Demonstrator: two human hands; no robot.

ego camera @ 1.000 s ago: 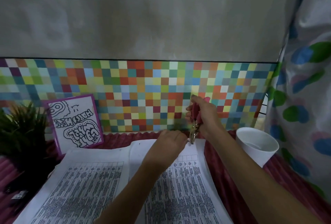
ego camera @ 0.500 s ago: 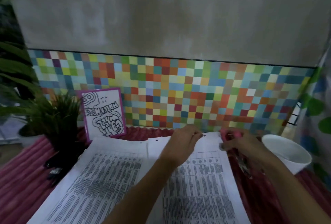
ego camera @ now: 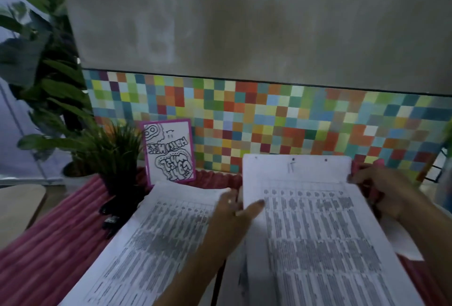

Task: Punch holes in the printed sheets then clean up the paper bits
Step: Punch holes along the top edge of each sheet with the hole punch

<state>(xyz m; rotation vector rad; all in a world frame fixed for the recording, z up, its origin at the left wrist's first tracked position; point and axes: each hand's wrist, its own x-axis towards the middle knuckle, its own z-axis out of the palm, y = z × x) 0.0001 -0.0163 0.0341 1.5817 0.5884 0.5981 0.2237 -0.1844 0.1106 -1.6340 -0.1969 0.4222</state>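
Head view, sole view available. The punched sheet [ego camera: 305, 220] occupies the centre right of the frame, raised off the pink ribbed table cover [ego camera: 49, 244] and tilted toward the camera. Three holes [ego camera: 293, 159] show along its top margin.

The left hand [ego camera: 232, 212] pinches the sheet's left edge, thumb on the printed face. The right hand [ego camera: 386, 193] grips the right edge with curled fingers. A pink shape [ego camera: 378, 163] projects above that hand. It is possibly the punch handle, but blur prevents confirmation.

Change noted: half a second ago the sheet lay flat with the left hand pressing its top edge. It is now lifted by both hands.

Assessment: punching of this sheet appears complete, and it is likely bound for the second stack [ego camera: 156, 232] at lower left. No paper bits can be made out, and clean-up is judged not yet begun.
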